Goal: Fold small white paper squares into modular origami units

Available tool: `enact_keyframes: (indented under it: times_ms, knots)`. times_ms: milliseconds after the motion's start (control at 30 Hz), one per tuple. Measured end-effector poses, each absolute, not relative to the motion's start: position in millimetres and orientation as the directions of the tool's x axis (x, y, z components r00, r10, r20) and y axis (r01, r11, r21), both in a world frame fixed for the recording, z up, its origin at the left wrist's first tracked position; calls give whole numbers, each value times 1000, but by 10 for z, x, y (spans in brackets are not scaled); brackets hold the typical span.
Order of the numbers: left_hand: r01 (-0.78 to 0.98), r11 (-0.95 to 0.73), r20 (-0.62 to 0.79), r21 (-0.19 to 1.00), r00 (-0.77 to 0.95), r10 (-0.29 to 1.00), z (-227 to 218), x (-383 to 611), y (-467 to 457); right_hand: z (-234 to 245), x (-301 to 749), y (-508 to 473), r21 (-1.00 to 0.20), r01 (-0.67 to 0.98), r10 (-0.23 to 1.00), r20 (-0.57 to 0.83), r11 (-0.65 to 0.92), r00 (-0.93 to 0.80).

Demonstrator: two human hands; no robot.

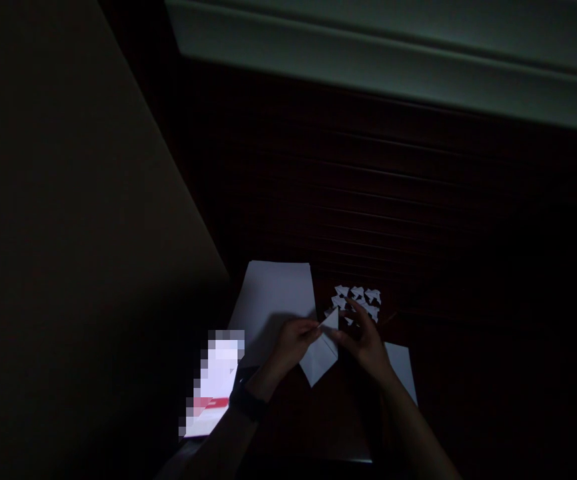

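Note:
A partly folded sheet of white paper [321, 357] is between my hands, its top point up and its lower corner hanging toward me. My left hand [296, 340] pinches its left edge with thumb and fingers. On the other side my right hand [366, 340] has its fingers spread, the thumb close to the paper's right edge; whether it touches is hard to see in the dim light. Just beyond the right fingers lie several small folded white paper shapes [357, 293] in rows, partly hidden by that hand.
A stack of white paper [273, 290] lies on the dark table [318, 433] behind my left hand. Another white sheet [402, 367] is by my right forearm. A lit screen [213, 387], partly pixelated, stands at the left. A pale wall [68, 200] rises on the left.

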State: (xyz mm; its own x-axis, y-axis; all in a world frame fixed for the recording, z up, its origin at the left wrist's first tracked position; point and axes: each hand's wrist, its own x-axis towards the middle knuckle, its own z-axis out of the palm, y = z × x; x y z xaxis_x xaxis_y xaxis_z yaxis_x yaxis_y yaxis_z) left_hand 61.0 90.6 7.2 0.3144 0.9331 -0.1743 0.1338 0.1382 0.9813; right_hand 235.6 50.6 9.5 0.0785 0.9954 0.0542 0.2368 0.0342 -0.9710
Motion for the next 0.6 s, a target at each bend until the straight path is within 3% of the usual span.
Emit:
enact_keyframes:
  times_ms: [100,233,433,600]
  knots:
    - [83,167,-184,983,293,938,50,609,915,153,2258,464,-897,415,988,148,151,-39]
    - [7,224,-213,975,338,917,39,595,910,102,2204,468,-860,473,981,155,192,-116]
    - [10,297,-280,955,367,887,66,576,896,119,2281,503,-903,410,989,148,133,5]
    - [41,295,-291,955,341,894,92,543,921,51,2369,539,-972,231,992,-10,-39,125]
